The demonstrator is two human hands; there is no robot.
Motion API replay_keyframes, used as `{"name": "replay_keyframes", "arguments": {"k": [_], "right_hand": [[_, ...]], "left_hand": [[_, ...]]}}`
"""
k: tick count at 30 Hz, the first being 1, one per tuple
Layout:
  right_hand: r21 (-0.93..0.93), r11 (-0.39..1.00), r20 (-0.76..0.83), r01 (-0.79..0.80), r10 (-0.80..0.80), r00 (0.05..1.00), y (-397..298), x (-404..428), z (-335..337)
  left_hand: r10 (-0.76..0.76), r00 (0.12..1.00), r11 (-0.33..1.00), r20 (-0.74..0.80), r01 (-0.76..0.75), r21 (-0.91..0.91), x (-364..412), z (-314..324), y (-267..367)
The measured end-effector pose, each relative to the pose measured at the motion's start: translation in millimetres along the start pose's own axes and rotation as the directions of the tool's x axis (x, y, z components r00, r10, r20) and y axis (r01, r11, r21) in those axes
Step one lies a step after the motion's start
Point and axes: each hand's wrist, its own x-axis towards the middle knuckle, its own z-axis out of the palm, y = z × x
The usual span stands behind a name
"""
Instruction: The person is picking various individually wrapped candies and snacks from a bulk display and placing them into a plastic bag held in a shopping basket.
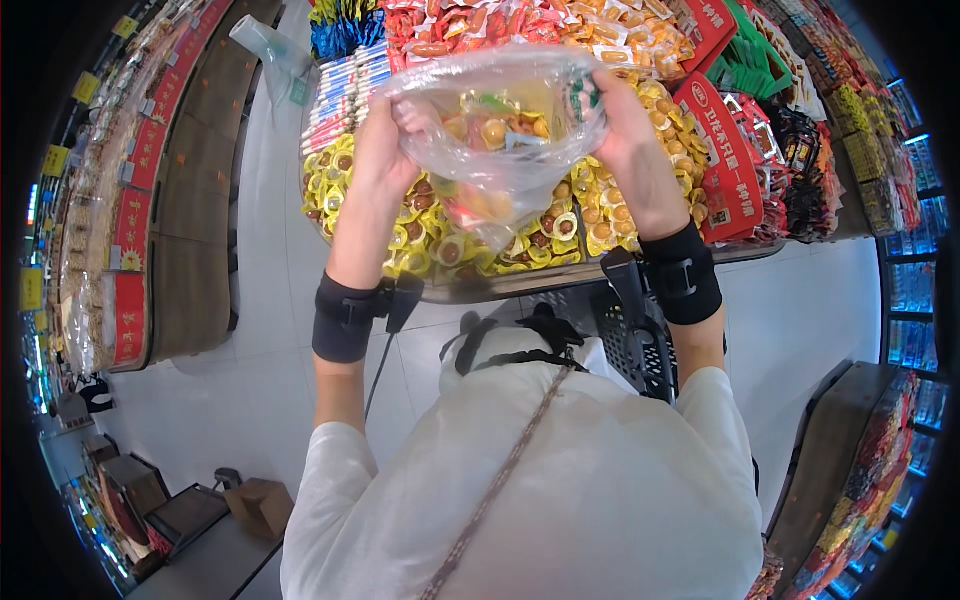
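Note:
A clear plastic bag hangs over the snack display, its mouth spread wide. My left hand grips the left side of its rim, and my right hand grips the right side. Inside the bag lie several small packaged snacks, among them round brown pieces in yellow wrappers; the plastic blurs the rest. Under and around the bag are yellow-wrapped round snacks, with more of them below my right forearm. Black bands circle both forearms.
White sticks with blue and red print, red packets and orange packets fill the display's far side. A plastic bag roll stands at upper left. Red signs edge the right. A black basket is below the display edge.

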Motion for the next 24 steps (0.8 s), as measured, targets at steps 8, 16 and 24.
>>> {"name": "replay_keyframes", "arguments": {"k": [8,16,24], "right_hand": [[-0.101,0.986,-0.071,0.132,-0.139,0.988,27,17,57],[-0.334,0.939,-0.138,0.080,-0.132,0.982,71,35,12],[-0.802,0.154,0.338,0.577,-0.679,0.651,59,19,35]], "left_hand": [[0.077,0.996,0.967,0.034,-0.083,0.240,6,11,62],[0.133,0.975,0.847,-0.178,-0.019,0.531,8,-46,59],[0.737,0.535,-0.138,0.413,-0.480,0.867,-19,-23,55]]}}
